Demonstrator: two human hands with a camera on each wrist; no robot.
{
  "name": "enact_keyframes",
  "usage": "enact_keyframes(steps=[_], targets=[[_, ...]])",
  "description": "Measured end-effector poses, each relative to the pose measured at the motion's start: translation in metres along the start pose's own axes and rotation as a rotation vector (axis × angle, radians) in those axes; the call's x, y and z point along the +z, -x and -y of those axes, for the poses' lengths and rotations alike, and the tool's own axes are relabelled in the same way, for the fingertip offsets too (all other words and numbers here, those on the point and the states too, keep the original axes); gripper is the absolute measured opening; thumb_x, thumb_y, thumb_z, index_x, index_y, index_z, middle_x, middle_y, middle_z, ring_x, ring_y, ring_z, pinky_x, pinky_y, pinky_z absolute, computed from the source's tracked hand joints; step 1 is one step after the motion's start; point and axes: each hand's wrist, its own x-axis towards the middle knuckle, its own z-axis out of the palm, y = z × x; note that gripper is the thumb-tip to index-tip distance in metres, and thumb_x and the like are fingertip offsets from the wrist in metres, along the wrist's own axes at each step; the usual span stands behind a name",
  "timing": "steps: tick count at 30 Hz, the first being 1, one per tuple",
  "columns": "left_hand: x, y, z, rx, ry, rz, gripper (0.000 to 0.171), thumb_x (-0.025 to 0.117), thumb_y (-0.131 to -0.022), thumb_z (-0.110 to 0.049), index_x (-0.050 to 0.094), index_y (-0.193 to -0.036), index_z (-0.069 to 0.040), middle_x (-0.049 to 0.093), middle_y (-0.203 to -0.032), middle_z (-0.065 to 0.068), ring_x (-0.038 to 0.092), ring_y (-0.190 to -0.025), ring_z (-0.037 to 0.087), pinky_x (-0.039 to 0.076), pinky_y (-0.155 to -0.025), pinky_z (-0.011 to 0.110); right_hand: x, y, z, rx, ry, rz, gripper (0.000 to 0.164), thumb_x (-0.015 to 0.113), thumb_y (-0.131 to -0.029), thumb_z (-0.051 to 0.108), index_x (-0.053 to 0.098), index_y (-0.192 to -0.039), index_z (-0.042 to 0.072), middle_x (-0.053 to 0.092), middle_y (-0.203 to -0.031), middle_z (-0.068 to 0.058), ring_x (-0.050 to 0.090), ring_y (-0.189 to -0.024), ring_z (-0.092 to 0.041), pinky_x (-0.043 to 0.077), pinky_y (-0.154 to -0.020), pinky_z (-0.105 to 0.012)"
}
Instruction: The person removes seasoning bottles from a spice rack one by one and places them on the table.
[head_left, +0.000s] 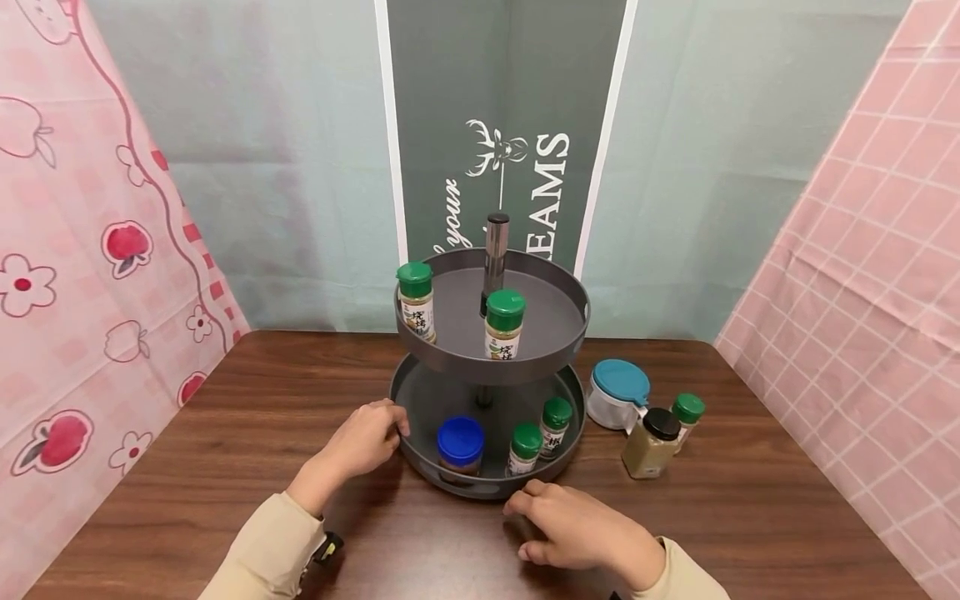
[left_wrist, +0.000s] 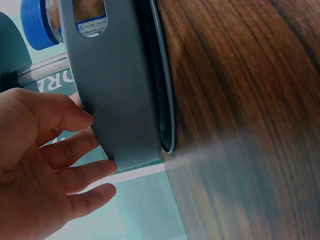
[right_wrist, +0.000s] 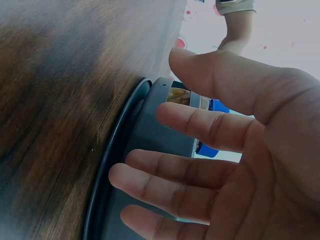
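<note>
A dark grey two-tier round spice rack (head_left: 480, 367) stands on the table around a metal post. My left hand (head_left: 372, 433) pinches the left rim of its lower tray; in the left wrist view the thumb (left_wrist: 75, 116) lies at the tray's edge, the index finger mostly hidden behind it. At the tray's front right, my right hand (head_left: 573, 521) has its fingers loosely extended beside the outer wall (right_wrist: 150, 135). The lower tray carries a blue-lidded jar (head_left: 461, 442) and two green-capped spice bottles (head_left: 525, 446). Two more green-capped bottles (head_left: 504, 321) stand on the upper tray.
To the right of the rack sit a clear container with a teal lid (head_left: 619, 383), a black-capped spice jar (head_left: 651, 446) and a green-capped bottle (head_left: 687, 410). Patterned cloths hang behind the wooden table (head_left: 300, 375) and along both sides.
</note>
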Motion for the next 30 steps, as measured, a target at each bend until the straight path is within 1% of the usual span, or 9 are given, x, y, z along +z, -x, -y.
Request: enact_keyframes(steps=[6,9,12,14,17,21,23,26,30], targets=[[0.001,0.003,0.001,-0.024,-0.001,-0.001,0.020,0.059,-0.069,0.003,0.058,-0.069,-0.017,0.055,-0.070,-0.003,0.050,-0.068,0.011,0.048,-0.061,0.034,0.000,-0.001,-0.001,0.004,-0.021,0.006,0.034,0.068,-0.078,0.029,0.060,-0.109,0.017,0.052,-0.091,0.006,0.044,-0.067,-0.004,0.046,-0.061,-0.026],[0.002,0.005,-0.001,-0.041,0.023,-0.038,0.016,0.060,-0.069,0.001,0.060,-0.074,-0.014,0.059,-0.081,0.003,0.054,-0.080,0.017,0.050,-0.068,0.039,-0.003,0.001,-0.003,0.003,-0.047,0.005,0.033,0.067,-0.079,0.029,0.060,-0.109,0.017,0.052,-0.092,0.005,0.044,-0.068,-0.004,0.045,-0.060,-0.025],[0.003,0.006,-0.006,-0.102,0.070,-0.079,0.017,0.061,-0.071,-0.004,0.062,-0.087,-0.010,0.058,-0.098,0.013,0.053,-0.093,0.025,0.048,-0.076,0.045,-0.010,0.004,-0.005,0.003,-0.074,-0.002,0.033,0.066,-0.080,0.030,0.059,-0.110,0.016,0.054,-0.094,0.003,0.046,-0.070,-0.003,0.047,-0.062,-0.026],[0.003,0.005,-0.011,-0.167,0.091,-0.106,0.024,0.064,-0.073,-0.009,0.062,-0.097,-0.007,0.054,-0.105,0.017,0.053,-0.094,0.029,0.048,-0.076,0.047,-0.015,0.006,-0.007,-0.001,-0.089,-0.016,0.033,0.065,-0.081,0.030,0.059,-0.111,0.014,0.056,-0.096,0.002,0.049,-0.073,-0.004,0.048,-0.064,-0.028],[0.003,0.003,-0.016,-0.281,0.123,-0.132,0.035,0.066,-0.075,-0.016,0.058,-0.107,-0.002,0.052,-0.095,0.015,0.053,-0.078,0.025,0.048,-0.066,0.044,-0.024,0.010,-0.009,-0.015,-0.095,-0.053,0.033,0.064,-0.082,0.029,0.058,-0.110,0.013,0.058,-0.097,0.001,0.052,-0.078,-0.007,0.049,-0.066,-0.030],[0.003,0.000,-0.017,-0.402,0.158,-0.138,0.053,0.066,-0.078,-0.024,0.049,-0.118,0.006,0.054,-0.076,0.008,0.053,-0.067,0.021,0.047,-0.064,0.043,-0.030,0.010,-0.011,-0.054,-0.076,-0.129,0.027,0.064,-0.083,0.026,0.059,-0.106,0.012,0.060,-0.098,0.000,0.054,-0.081,-0.007,0.050,-0.067,-0.031],[0.003,-0.001,-0.015,-0.441,0.162,-0.118,0.061,0.065,-0.080,-0.027,0.043,-0.123,0.010,0.055,-0.067,0.003,0.056,-0.071,0.022,0.049,-0.068,0.046,-0.032,0.009,-0.010,-0.066,-0.066,-0.168,0.022,0.063,-0.084,0.025,0.059,-0.102,0.013,0.060,-0.096,0.001,0.053,-0.080,-0.006,0.050,-0.066,-0.031],[0.005,-0.001,-0.013,-0.481,0.176,-0.070,0.067,0.065,-0.079,-0.026,0.039,-0.127,0.012,0.055,-0.058,0.000,0.058,-0.067,0.021,0.050,-0.069,0.045,-0.033,0.007,-0.009,-0.059,-0.060,-0.222,0.016,0.063,-0.084,0.024,0.059,-0.096,0.014,0.060,-0.091,0.004,0.052,-0.075,-0.003,0.050,-0.062,-0.029],[0.011,-0.001,-0.012,-0.504,0.248,-0.034,0.069,0.062,-0.076,-0.017,0.033,-0.130,0.015,0.055,-0.050,-0.003,0.055,-0.048,0.012,0.050,-0.057,0.035,-0.035,0.006,-0.008,-0.035,-0.013,-0.315,0.012,0.065,-0.082,0.024,0.058,-0.089,0.018,0.054,-0.085,0.007,0.049,-0.069,-0.004,0.047,-0.057,-0.026]])
